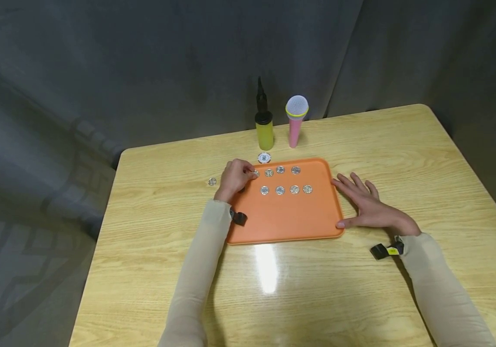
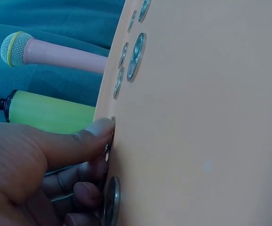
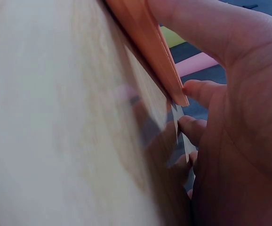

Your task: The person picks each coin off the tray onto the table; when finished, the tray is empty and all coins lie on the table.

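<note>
Over the back left corner of an orange tray (image 1: 291, 221), my left hand (image 1: 234, 179) pinches a silver coin (image 2: 109, 141) between thumb and fingers, low against the tray surface. A further coin (image 2: 111, 202) lies under that hand's curled fingers, mostly hidden from the head view. Several more silver coins (image 1: 280, 190) lie flat on the tray in two rough rows, in its back half. My right hand (image 1: 367, 207) is spread at the tray's right side, thumb at the front right corner and a fingertip at the rim farther back.
One loose coin (image 1: 212, 181) lies on the wooden table (image 1: 143, 250), left of the tray. Just behind the tray is a white poker chip (image 1: 264, 157). A yellow hand pump (image 1: 265, 135) and a pink toy microphone (image 1: 295, 130) stand near the back edge, before a dark curtain (image 1: 165, 72).
</note>
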Available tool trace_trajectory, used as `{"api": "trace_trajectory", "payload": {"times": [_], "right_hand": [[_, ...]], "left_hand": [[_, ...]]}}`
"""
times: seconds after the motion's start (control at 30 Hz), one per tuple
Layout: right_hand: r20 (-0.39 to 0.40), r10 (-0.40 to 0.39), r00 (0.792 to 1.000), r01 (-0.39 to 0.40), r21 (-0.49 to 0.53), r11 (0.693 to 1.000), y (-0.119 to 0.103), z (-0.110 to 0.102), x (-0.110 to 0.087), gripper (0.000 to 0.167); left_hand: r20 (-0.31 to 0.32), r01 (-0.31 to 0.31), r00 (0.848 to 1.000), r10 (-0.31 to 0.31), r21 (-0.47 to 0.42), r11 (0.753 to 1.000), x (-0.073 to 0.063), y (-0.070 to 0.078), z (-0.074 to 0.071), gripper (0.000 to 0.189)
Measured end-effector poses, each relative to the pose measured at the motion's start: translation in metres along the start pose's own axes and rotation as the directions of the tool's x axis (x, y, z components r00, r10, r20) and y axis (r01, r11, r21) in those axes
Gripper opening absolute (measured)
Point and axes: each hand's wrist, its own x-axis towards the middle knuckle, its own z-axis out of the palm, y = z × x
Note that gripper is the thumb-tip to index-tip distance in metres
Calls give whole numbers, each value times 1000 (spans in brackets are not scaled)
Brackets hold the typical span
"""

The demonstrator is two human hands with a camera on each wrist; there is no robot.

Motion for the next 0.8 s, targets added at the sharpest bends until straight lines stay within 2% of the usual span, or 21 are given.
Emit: {"api": "trace_trajectory", "payload": {"times": [0.3, 0.47, 0.67, 0.8], "right_hand": [[12, 12, 1000, -12, -1, 1000, 1, 0, 1, 112], [9, 8, 1000, -8, 2, 1000, 0, 0, 1, 112], [-2, 2, 1000, -2, 4, 1000, 0, 1, 0, 112], [-7, -4, 1000, 4, 8, 1000, 0, 1, 0, 111]], "left_hand": [[56, 22, 998, -21, -16, 1000, 2, -1, -4, 18], [74, 11, 997, -11, -5, 1000, 4, -2, -4, 18], [60, -13, 998, 12, 16, 1000, 2, -3, -1, 17], [26, -40, 999, 39, 46, 998, 0, -3, 0, 18]]}}
